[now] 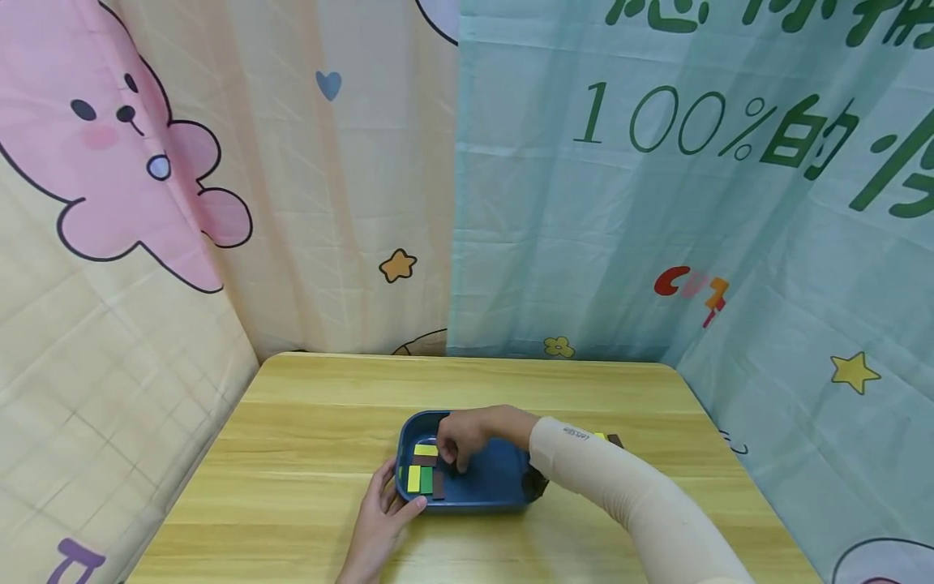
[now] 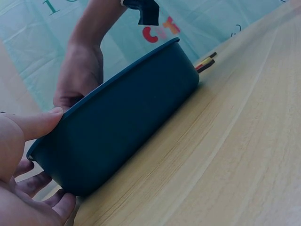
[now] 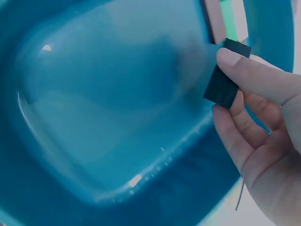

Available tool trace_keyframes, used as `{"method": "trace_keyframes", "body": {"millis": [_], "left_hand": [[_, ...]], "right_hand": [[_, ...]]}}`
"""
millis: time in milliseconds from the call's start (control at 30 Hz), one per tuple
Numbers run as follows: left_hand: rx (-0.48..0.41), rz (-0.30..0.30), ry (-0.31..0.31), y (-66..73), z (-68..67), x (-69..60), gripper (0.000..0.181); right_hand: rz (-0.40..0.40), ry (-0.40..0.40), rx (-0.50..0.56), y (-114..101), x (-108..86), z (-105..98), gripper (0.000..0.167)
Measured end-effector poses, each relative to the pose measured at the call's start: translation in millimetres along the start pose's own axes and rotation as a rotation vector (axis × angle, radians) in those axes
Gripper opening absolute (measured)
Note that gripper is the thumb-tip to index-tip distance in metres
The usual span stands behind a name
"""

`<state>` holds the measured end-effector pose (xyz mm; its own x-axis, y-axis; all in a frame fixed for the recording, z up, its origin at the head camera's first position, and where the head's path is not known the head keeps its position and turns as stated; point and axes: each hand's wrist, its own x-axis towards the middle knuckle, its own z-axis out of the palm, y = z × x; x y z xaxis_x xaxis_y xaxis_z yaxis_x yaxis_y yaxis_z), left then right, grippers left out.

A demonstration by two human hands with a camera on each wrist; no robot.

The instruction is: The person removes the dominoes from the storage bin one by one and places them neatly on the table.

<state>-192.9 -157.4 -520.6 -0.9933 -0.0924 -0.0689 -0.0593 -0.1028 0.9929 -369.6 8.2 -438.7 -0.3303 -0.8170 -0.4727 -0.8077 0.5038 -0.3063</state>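
A blue plastic tub (image 1: pixel 492 474) stands on the table. My left hand (image 1: pixel 381 511) grips its left end, thumb on the rim and fingers around the outer wall, as the left wrist view also shows. My right hand (image 1: pixel 467 434) reaches down inside the tub. In the right wrist view it pinches a dark rectangular block (image 3: pixel 223 82) between thumb and fingers. Beside that block lie a green block (image 1: pixel 426 479), a yellow block (image 1: pixel 413 478) and a brown block (image 1: pixel 438 485) in a row. Behind this row, another yellow block (image 1: pixel 426 449) lies against a brown one (image 1: pixel 425 461).
More blocks (image 1: pixel 615 440) lie on the wooden table (image 1: pixel 314 454) past the tub's right end, partly hidden by the right sleeve (image 1: pixel 620 478). Printed curtains (image 1: pixel 350 178) hang behind the table and along both sides.
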Motion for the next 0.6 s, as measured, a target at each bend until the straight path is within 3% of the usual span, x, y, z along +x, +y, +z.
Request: {"method": "trace_keyframes", "body": {"millis": [333, 600], "left_hand": [[0.008, -0.012, 0.012, 0.1, -1.2, 1.5, 0.089], [0.020, -0.009, 0.007, 0.0, -0.2, 1.7, 0.088]], "right_hand": [[0.061, -0.009, 0.045, 4.6, -23.7, -21.5, 0.020], [0.107, 0.032, 0.066, 13.6, -51.7, -26.0, 0.022]]}}
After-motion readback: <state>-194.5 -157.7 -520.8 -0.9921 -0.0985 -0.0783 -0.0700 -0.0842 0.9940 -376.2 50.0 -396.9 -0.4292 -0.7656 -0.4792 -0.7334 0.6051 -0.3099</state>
